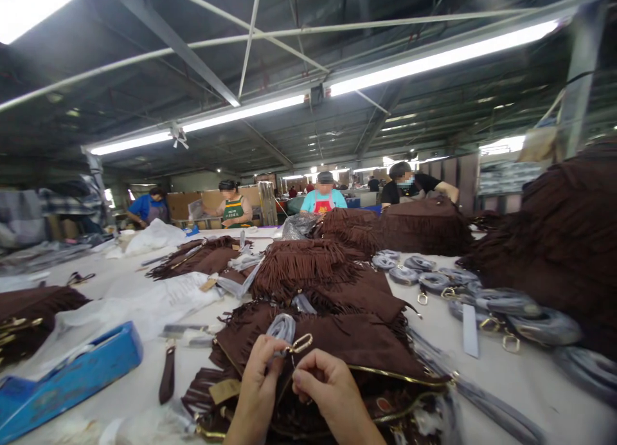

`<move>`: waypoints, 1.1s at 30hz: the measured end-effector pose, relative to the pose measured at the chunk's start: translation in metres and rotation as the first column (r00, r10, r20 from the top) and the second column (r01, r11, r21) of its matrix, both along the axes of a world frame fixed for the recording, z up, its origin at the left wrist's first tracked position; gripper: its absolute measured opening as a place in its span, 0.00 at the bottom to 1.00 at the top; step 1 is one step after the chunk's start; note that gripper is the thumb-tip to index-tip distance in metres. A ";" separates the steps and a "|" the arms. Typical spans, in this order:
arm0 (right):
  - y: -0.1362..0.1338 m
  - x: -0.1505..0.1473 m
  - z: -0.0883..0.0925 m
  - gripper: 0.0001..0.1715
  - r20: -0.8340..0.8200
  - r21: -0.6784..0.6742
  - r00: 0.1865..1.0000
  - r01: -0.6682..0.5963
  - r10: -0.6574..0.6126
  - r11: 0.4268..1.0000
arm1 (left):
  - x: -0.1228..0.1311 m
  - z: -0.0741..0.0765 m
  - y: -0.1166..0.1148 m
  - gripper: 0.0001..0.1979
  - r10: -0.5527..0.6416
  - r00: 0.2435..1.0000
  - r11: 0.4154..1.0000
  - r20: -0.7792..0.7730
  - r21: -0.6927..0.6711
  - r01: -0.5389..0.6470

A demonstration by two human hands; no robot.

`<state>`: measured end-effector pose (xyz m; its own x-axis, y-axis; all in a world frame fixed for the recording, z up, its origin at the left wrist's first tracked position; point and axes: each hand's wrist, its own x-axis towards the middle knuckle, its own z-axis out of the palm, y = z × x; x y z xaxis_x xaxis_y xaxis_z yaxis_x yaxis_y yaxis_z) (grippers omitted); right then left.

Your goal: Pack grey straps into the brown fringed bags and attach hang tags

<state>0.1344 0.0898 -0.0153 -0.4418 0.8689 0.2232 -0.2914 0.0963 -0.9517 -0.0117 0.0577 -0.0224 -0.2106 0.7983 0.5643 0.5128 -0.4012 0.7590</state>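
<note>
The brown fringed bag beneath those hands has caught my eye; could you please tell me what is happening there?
A person's left hand pinches a gold oblong metal clasp above the brown fringed suede-like bag, whose gold zip gapes open. The right hand is pinched shut close by; anything it holds is too small to make out. Grey plastic-wrapped coiled straps lie to the right.

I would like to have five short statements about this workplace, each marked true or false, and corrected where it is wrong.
1. The left hand pinches a gold clip. True.
2. The right hand wears a glove. False: the right hand is bare.
3. The blue tape dispenser lies right of both hands. False: it lies left of them.
4. Coiled straps lie on the table, right of the hands. True.
5. The open brown bag has a gold zipper. True.
</note>
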 end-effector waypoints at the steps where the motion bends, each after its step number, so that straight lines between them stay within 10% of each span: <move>1: 0.000 0.000 0.000 0.09 0.000 -0.004 1.000 0.005 -0.005 1.000 | 0.002 0.000 -0.001 0.08 -0.011 1.000 1.000 -0.012 0.017 0.012; 33: 0.006 -0.008 -0.017 0.14 -0.122 -0.101 0.992 -0.032 0.020 0.994 | 0.001 -0.016 -0.008 0.13 0.310 0.861 0.931 -0.403 0.312 -0.189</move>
